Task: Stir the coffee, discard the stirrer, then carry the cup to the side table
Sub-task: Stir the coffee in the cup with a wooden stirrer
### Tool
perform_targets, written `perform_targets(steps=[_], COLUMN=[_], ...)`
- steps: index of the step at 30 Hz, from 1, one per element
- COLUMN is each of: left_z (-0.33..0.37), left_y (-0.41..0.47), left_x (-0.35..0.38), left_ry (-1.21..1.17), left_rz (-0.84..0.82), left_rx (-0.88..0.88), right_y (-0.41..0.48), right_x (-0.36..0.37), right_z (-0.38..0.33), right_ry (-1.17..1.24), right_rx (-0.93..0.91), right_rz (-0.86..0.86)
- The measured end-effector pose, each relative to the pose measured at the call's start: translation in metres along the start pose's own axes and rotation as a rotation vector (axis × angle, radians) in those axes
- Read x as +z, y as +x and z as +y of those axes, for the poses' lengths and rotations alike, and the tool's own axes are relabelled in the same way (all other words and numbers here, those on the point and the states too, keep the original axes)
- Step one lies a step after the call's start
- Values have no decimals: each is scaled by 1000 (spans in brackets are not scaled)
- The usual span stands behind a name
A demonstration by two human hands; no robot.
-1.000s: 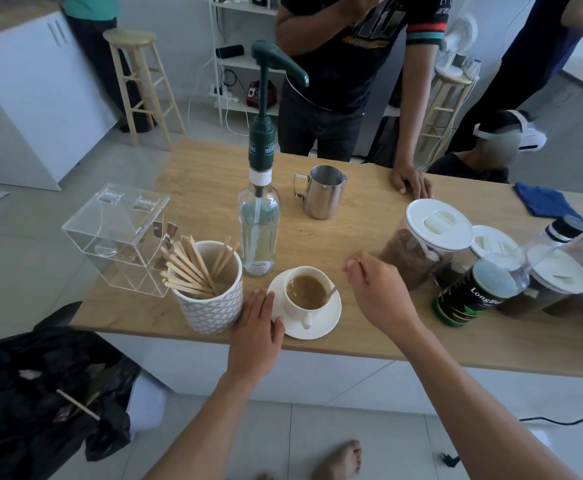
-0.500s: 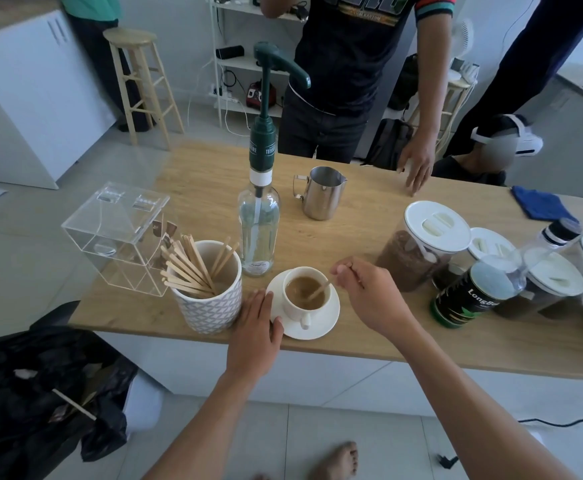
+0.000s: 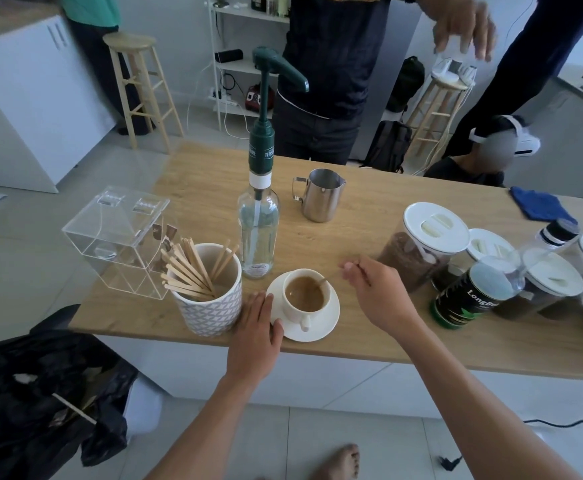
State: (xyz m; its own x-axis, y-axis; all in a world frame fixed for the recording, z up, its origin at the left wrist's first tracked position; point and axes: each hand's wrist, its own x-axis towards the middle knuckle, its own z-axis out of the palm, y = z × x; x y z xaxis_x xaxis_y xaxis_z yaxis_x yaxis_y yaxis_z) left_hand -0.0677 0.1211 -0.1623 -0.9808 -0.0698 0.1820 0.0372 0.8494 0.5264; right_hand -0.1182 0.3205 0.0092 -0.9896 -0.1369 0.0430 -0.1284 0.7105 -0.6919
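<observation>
Mid-stir: right hand (image 3: pixel 380 296) pinches the stirrer (image 3: pixel 319 284) in the cup (image 3: pixel 305 296), left hand (image 3: pixel 257 327) flat, steadying the saucer (image 3: pixel 328 323). Next up, bin (image 3: pixel 40 403) it.

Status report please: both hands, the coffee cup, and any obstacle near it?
Right hand pinching stirrer, tip in coffee cup. Left hand flat, steadying saucer. Stirrer holder and syrup bottle stand close by cup.

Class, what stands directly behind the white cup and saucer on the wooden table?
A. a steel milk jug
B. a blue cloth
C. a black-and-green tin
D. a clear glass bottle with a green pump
D: the clear glass bottle with a green pump rises just behind the white cup and saucer.
</observation>
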Motion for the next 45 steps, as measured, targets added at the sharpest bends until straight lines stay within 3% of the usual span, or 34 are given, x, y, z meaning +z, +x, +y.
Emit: perform_targets(steps=[3,8,13,18,23,29,33,38,43,45], left_z=[1,-1,-1,-1,-2,-1,-1,-1,-2,-2], left_y=[0,-1,0,0,0,-1,0,1,0,0], left_x=[-1,0,1,0,2,-1,0,-1,-1,0], left_ry=[6,1,-8,-7,-8,-33,-28,-40,-53,-55], left_rz=[2,3,2,6,16,30,26,18,21,23], left_rx=[4,4,-4,6,9,12,17,5,5,6], right_y=[-1,7,1,5,0,6,2,5,0,-3], right_x=[1,-9,-5,-12,1,-4,4,-3,8,5], right_z=[1,7,5,7,-1,-1,-7,0,-7,-5], right_ry=[14,-41,34,-60,21,-53,31,-28,70,60], right_rx=[13,57,-5,1,-28,-16,-23,62,-4,12], right_rz=[-140,-8,-226,-40,-185,-17,-162,39,-159,-156])
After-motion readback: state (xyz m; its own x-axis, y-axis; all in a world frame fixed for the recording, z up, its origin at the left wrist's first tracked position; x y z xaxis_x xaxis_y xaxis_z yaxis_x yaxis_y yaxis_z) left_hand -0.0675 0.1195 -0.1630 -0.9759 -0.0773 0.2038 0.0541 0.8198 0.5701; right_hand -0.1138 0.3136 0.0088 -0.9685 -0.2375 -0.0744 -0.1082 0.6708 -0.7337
